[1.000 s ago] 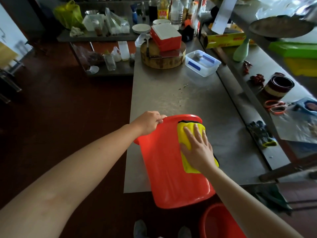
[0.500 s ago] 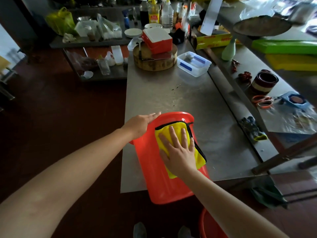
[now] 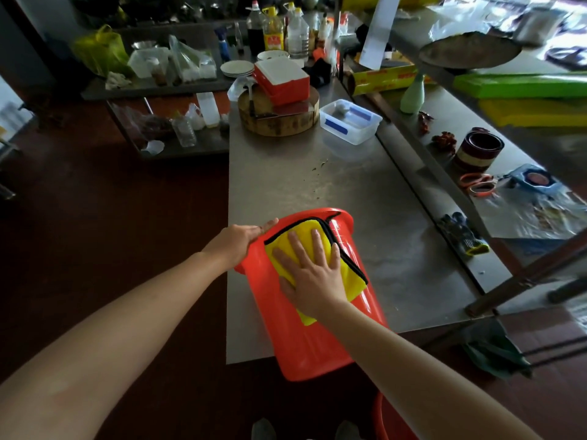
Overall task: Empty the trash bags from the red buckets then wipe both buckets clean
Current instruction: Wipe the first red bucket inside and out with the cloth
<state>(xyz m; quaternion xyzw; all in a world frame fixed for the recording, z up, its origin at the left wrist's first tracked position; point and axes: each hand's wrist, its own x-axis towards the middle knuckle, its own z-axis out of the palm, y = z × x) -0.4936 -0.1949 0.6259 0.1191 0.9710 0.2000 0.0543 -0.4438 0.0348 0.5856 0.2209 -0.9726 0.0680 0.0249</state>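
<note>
A red bucket (image 3: 305, 341) lies tilted on its side over the near edge of the steel table (image 3: 286, 185), its rim pointing away from me. My left hand (image 3: 238, 242) grips the rim on the left side. My right hand (image 3: 313, 274) lies flat with spread fingers on a yellow cloth with black trim (image 3: 346, 274), pressing it against the bucket's upper wall near the rim. A second red bucket (image 3: 390, 420) shows partly at the bottom edge, on the floor by my feet.
Farther along the table stand a round wooden chopping block (image 3: 279, 122) with a red box (image 3: 282, 81) on it, and a clear plastic container (image 3: 349, 120). A side shelf on the right holds gloves (image 3: 463, 233), scissors (image 3: 478, 184) and a bowl (image 3: 478, 150). Dark floor lies to the left.
My right hand slid the yellow cloth leftward across the bucket wall and up toward the rim. The left hand's fingers have straightened somewhat along the rim.
</note>
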